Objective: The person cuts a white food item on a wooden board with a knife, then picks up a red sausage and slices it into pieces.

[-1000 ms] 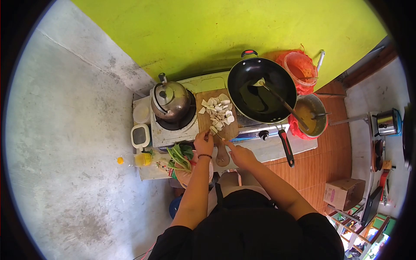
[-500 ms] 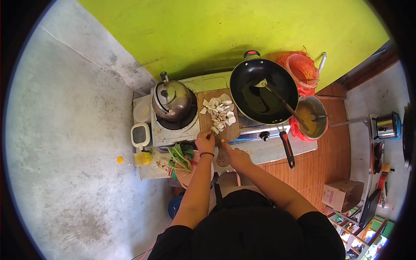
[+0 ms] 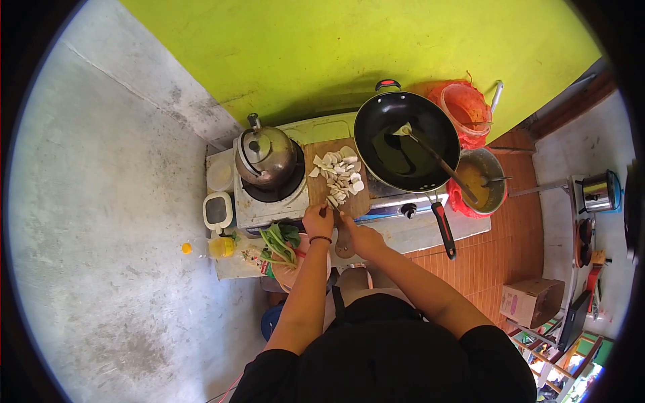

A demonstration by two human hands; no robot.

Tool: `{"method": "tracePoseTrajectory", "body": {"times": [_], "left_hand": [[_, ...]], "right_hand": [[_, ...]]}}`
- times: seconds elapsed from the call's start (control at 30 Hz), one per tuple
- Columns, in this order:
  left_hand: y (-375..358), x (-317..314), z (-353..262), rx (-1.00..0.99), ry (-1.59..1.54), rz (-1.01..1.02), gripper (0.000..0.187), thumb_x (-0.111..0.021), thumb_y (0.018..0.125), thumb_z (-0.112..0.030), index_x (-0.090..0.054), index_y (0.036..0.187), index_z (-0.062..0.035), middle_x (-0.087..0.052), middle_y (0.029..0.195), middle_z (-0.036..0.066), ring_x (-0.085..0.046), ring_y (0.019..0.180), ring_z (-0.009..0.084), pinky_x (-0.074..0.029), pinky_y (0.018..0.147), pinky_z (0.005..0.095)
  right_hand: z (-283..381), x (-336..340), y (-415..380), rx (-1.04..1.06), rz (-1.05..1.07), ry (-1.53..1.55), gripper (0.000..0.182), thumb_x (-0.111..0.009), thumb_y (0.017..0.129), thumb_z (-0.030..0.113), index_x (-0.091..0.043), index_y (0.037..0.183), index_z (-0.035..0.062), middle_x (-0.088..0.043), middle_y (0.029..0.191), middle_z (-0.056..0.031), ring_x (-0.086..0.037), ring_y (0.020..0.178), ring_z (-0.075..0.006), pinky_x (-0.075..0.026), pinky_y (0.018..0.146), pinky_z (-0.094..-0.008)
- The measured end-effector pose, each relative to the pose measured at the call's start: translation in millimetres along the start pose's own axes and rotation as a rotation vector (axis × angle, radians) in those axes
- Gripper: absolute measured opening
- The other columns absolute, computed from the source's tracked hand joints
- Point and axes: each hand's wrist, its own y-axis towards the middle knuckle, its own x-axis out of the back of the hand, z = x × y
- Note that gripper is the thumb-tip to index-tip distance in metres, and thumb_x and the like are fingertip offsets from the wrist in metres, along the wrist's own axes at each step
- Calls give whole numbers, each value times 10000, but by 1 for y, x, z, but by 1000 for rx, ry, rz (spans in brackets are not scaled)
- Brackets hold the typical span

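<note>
Pale sliced pieces (image 3: pixel 339 173) lie heaped on a wooden cutting board (image 3: pixel 321 146). At the board's near edge my left hand (image 3: pixel 316 222) is closed, its fingertips beside the nearest small pieces; what they pinch is too small to make out. My right hand (image 3: pixel 361 236) is wrapped round the handle of a knife, whose thin blade (image 3: pixel 336 209) points at those pieces. Below the blade, between my hands, is the board's rounded handle (image 3: pixel 345 245).
A metal kettle (image 3: pixel 266 156) stands on the stove left of the board. Right of it sits a black wok (image 3: pixel 403 161) with a spatula, its handle (image 3: pixel 443 232) jutting toward me. Farther right are a pot (image 3: pixel 494 195) and red bucket (image 3: pixel 463 111). Leafy greens (image 3: pixel 279 242) lie near my left wrist.
My right hand and the knife have shifted slightly to the left, toward my left hand. My left hand has hardly moved.
</note>
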Motion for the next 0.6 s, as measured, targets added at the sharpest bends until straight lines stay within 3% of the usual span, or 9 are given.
{"method": "tracePoseTrajectory", "body": {"times": [0.07,0.17,0.47,0.57,0.6], "left_hand": [[-1,2,-7,64,-49,32,218,-737,746,-133,-693,911,3,-678,875,145,-684,772,245,-542,716,330],[1,1,-4,112,-115,81,252,-734,737,-128,-676,941,8,-674,889,143,-682,766,230,-542,705,327],[7,-1,12,-200,119,100,239,-674,745,-68,-673,969,13,-652,930,164,-637,875,318,-513,806,379],[5,6,6,-319,89,-42,204,-668,755,-52,-683,950,7,-653,919,160,-644,829,300,-520,760,371],[5,9,5,-261,67,0,191,-666,758,-46,-685,941,6,-655,917,159,-648,820,296,-523,750,365]], "right_hand": [[-7,3,6,15,-6,99,738,-517,872,150,-163,1507,280,-651,872,-225,-668,804,-380,-537,689,-485],[-8,14,2,24,-1,7,735,-489,876,118,-155,1507,295,-648,897,-225,-665,806,-386,-536,697,-487],[-7,28,1,25,-16,-48,727,-466,885,92,-184,1498,364,-632,951,-237,-660,828,-390,-538,711,-484],[-3,26,-5,69,-57,-1,736,-478,877,92,-185,1499,356,-631,956,-241,-661,831,-396,-540,711,-482],[0,26,-7,69,-67,-11,739,-481,875,92,-184,1499,354,-628,960,-244,-661,831,-398,-541,708,-480]]}}
